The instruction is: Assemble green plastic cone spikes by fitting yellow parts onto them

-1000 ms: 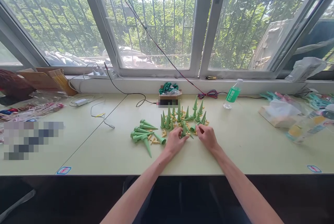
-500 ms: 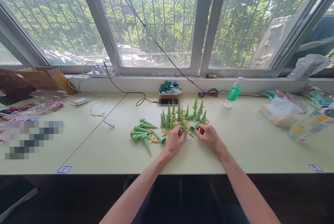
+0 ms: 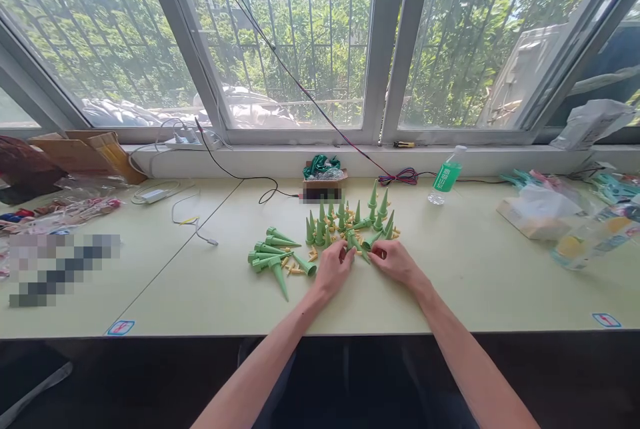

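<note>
Several green plastic cone spikes (image 3: 350, 216) stand upright on the pale green table (image 3: 210, 282), mixed with small yellow pieces (image 3: 314, 254). More green spikes (image 3: 273, 257) lie flat in a pile to the left. My left hand (image 3: 333, 268) rests at the front of the standing group, fingers curled around a green spike. My right hand (image 3: 397, 260) lies just to the right, fingers pinched at a small piece beside a lying spike (image 3: 373, 240).
A small cardboard box (image 3: 323, 188) and a green-labelled bottle (image 3: 447, 178) stand near the window sill. Cables (image 3: 240, 179) and a power strip (image 3: 187, 142) lie at back left. Plastic bags (image 3: 545, 212) are at right, packets (image 3: 65, 206) at left.
Both hands have shifted slightly forward toward the standing spikes, and the fingers have worked on the piece between them. The piles are unchanged.
</note>
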Action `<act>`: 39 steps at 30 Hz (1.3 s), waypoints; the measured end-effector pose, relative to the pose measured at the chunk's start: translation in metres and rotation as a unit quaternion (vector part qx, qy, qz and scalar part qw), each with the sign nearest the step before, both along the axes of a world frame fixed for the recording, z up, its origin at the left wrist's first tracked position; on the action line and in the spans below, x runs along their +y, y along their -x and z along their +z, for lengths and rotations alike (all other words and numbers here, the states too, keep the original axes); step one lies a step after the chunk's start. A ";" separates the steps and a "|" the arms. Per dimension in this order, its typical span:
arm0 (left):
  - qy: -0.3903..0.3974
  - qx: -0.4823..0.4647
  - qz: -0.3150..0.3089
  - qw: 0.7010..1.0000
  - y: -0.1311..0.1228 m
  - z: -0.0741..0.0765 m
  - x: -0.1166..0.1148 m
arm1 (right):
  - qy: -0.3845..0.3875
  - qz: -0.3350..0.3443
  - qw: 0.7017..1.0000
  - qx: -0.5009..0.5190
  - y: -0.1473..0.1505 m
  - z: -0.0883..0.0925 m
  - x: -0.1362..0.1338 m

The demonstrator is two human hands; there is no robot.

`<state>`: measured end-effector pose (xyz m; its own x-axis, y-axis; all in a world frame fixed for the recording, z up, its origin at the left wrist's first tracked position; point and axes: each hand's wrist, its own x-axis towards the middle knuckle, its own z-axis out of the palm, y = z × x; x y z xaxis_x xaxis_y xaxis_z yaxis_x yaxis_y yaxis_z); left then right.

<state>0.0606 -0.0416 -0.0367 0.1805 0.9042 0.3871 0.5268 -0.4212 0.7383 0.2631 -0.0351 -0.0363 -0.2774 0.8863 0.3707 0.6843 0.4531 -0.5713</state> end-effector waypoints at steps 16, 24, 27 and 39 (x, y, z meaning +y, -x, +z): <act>-0.001 0.001 0.005 1.000 0.000 0.000 0.000 | 0.049 0.063 0.995 0.053 -0.004 0.002 0.000; 0.004 0.007 0.004 1.000 0.000 0.001 -0.001 | 0.047 0.024 0.994 0.100 0.000 0.000 0.000; 0.002 0.005 0.006 1.000 0.000 0.001 0.000 | 0.030 0.007 0.992 0.124 0.003 0.002 0.000; 0.022 -0.059 0.031 0.998 -0.003 0.005 -0.002 | -0.022 -0.048 0.974 0.220 0.015 0.006 -0.006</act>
<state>0.0632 -0.0435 -0.0320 0.0786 0.9287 0.3624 0.4593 -0.3564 0.8137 0.2485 -0.0408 -0.0306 0.0007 0.8808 0.4735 0.4173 0.4301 -0.8006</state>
